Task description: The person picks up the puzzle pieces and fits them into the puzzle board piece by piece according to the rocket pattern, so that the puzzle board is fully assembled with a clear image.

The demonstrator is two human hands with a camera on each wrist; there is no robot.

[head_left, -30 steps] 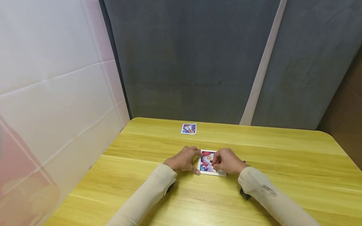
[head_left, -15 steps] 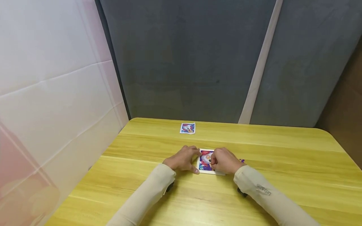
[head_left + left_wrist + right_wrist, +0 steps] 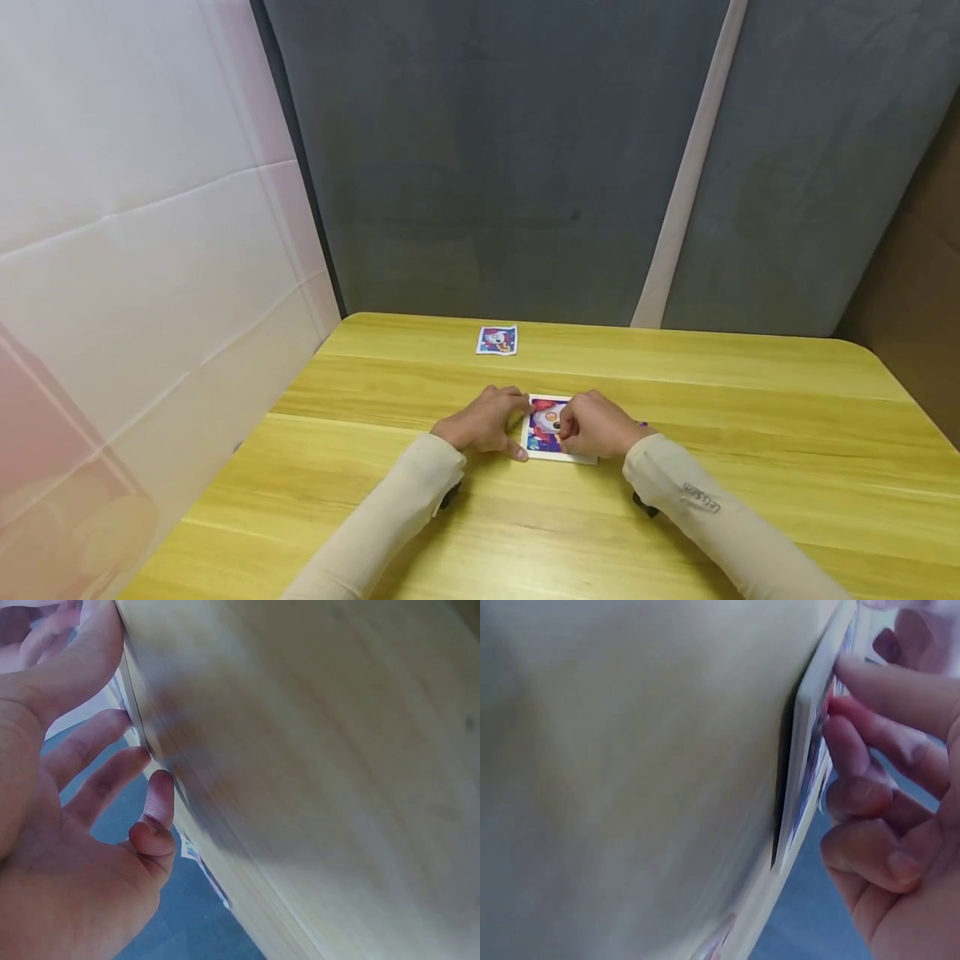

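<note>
A person sits at a yellow wooden counter (image 3: 675, 392) with both hands on a white-framed picture puzzle board (image 3: 545, 431) lying flat near the front middle. The left hand (image 3: 483, 423) rests at the board's left edge, fingers loosely bent, thumb stretched along the counter by the lower left corner; it looks placed to stop the board from sliding. No curl round the frame shows, so that grip reads as relaxed, pressing rather than holding. The right hand (image 3: 596, 427) sits over the board's right half, fingers curled down onto the picture. The right wrist view shows fingertips (image 3: 855, 746) against the picture face, just inside the frame (image 3: 808, 742), probably pinching or seating a small piece, but the piece itself is hidden, so what that grip holds cannot be told for sure.

The board works as a shallow tray: a raised white rim with the colourful picture set inside it. The visible part looks filled; the right side is covered by the hand. A small purple bit (image 3: 642, 425) peeks out just right of the right hand, too small to name.

A second small picture card (image 3: 497, 340) lies flat well apart from the hands, near the far edge. Cream sleeves (image 3: 390, 525) cover both forearms.
</note>
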